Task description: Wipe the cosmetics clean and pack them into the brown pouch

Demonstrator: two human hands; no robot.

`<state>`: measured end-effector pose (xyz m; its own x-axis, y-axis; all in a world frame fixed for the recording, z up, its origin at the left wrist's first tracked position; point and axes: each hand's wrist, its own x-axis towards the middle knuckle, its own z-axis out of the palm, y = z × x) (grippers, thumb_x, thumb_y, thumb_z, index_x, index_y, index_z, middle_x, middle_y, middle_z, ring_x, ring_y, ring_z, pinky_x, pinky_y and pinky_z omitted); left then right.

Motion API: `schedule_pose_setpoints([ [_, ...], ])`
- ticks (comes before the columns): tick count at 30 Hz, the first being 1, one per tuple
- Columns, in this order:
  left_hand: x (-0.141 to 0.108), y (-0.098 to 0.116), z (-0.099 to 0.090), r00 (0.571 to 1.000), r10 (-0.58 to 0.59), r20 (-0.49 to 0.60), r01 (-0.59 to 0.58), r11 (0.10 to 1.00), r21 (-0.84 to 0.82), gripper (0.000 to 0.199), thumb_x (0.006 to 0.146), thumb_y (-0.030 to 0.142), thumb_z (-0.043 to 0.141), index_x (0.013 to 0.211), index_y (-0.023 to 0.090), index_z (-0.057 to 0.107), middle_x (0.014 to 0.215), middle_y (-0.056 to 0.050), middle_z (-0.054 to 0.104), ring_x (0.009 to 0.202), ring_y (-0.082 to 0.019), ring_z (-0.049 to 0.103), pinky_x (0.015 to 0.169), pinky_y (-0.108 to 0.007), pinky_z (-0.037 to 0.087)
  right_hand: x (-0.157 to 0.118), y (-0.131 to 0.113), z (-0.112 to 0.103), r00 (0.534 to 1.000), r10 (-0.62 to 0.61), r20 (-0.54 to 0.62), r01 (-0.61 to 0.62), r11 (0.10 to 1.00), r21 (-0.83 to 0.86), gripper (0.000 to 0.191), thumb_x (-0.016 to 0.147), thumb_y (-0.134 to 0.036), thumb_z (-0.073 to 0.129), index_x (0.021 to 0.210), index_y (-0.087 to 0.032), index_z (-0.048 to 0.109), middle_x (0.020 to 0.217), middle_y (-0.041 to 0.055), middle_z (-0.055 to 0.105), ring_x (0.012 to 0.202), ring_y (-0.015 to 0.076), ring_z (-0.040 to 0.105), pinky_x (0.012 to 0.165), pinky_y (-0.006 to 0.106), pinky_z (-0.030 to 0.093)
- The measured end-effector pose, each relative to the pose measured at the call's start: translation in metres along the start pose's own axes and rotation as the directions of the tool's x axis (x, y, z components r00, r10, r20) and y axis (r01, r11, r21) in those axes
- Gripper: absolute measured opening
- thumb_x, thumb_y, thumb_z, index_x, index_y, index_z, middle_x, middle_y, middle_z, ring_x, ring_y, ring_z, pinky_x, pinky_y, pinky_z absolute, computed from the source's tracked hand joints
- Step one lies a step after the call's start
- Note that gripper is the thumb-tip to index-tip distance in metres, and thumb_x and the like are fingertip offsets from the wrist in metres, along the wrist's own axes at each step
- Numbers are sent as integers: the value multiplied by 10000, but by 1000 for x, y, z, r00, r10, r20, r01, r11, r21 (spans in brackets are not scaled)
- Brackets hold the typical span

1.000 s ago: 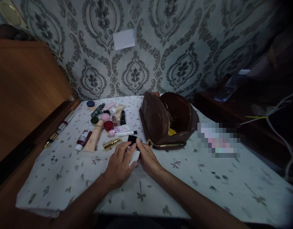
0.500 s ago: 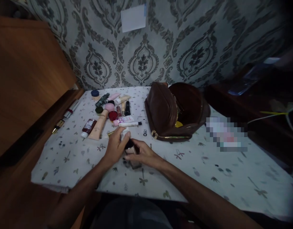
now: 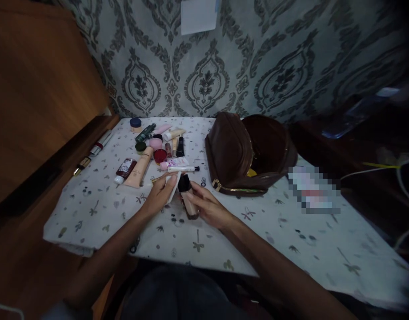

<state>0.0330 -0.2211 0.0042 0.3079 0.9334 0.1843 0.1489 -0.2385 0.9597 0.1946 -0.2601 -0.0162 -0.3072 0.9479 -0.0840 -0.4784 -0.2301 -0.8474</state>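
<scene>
My right hand [image 3: 209,206] is closed around a foundation bottle [image 3: 190,202] with a black cap and beige contents, tilted above the cloth. Just left of the cap, my left hand [image 3: 159,193] pinches a folded white wipe [image 3: 173,190]. Beyond my hands lie several cosmetics: a peach tube [image 3: 140,168], a dark red bottle [image 3: 126,171] with a white cap, a red round jar [image 3: 160,156], and a white pen-like tube [image 3: 182,169] with a black end. To the right stands an open brown leather bag [image 3: 229,153], with something yellow inside.
A patterned cloth [image 3: 224,249] covers the table. On the right lies a blurred-out flat item [image 3: 313,189]. Two slim cosmetic tubes lie on the wooden ledge [image 3: 101,126] at left. A patterned curtain [image 3: 204,80] hangs behind, with a white card [image 3: 199,18] on it.
My right hand has turned and lifted the bottle slightly, showing more of its front. My left hand has drawn the wipe away from the cap. The view has shifted a little.
</scene>
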Motion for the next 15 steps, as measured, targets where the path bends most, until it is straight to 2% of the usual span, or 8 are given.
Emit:
schedule_pose_setpoints([
  [2,0,0,-2,1000,-2,-5,2,1000,15,480,920,571,458,1032,199,741,995,-67,718,1072,-234,619,1011,-344,426,-2,-3,-1,1000,-20,-1,20,998,-54,380,695,-370,823,1042,-251,723,831,-19,697,792,158,628,723,252,484],
  [6,1,-5,-7,989,-116,92,120,992,-39,488,915,559,470,1006,169,750,939,-62,725,1018,-248,637,947,-339,453,-4,-7,-3,998,-39,57,50,977,-209,386,711,-326,813,1077,-233,733,942,-13,720,938,176,627,866,280,462],
  [8,1,-9,-8,979,-161,124,171,983,-69,454,907,536,492,987,170,747,946,-49,724,1014,-235,634,925,-312,450,-4,-8,-3,997,-20,78,39,968,-247,385,713,-325,813,1079,-231,737,970,-11,725,952,179,625,895,292,453],
  [10,0,-12,-8,980,-184,73,189,979,-72,371,893,485,526,990,186,723,916,-23,705,956,-204,627,865,-276,453,-4,-7,-1,997,-8,71,24,975,-221,401,692,-338,831,1069,-237,741,955,-13,730,926,172,630,868,284,465],
  [12,0,-13,-7,984,-175,-30,173,983,-63,274,877,434,559,965,203,676,817,11,645,813,-167,594,751,-244,447,-2,-4,0,999,1,45,5,990,-140,428,660,-356,856,1054,-231,744,922,-8,730,877,158,638,798,255,484],
  [15,0,-13,-6,986,-82,-145,80,997,-17,197,890,404,557,879,212,599,735,35,541,697,-142,517,667,-229,415,1,2,0,997,73,-10,-73,997,-4,431,664,-422,851,1024,-213,741,755,-11,698,659,117,609,589,209,468],
])
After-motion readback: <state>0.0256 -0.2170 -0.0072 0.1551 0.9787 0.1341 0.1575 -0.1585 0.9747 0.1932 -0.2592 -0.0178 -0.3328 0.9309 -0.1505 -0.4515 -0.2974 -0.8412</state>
